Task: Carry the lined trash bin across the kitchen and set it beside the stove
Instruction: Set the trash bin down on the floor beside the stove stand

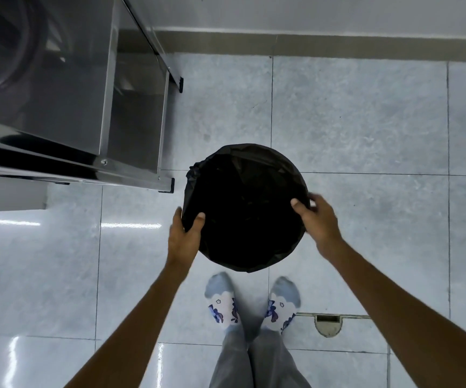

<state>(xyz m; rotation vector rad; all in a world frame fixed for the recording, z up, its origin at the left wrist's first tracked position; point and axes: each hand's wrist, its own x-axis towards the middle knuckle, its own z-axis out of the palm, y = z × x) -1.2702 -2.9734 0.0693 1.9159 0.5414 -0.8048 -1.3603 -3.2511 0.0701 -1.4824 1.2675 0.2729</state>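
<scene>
A round trash bin (245, 205) lined with a black plastic bag is seen from straight above, over the pale tiled floor in front of my feet. My left hand (184, 236) grips its left rim, thumb over the edge and inside the bag. On the right rim my right hand (317, 219) holds in the same way, thumb inside and fingers outside. The bin's walls and base are hidden under the bag. Whether the base touches the floor cannot be told. A stainless-steel stove stand (66, 113) is just left of the bin, its front foot (167, 186) close to the rim.
The wall and its grey skirting (310, 43) run across the top. A floor drain cover (328, 323) lies by my right foot. Open tiled floor (366, 121) lies beyond the bin and to its right. My feet in patterned slippers (251, 301) stand right behind the bin.
</scene>
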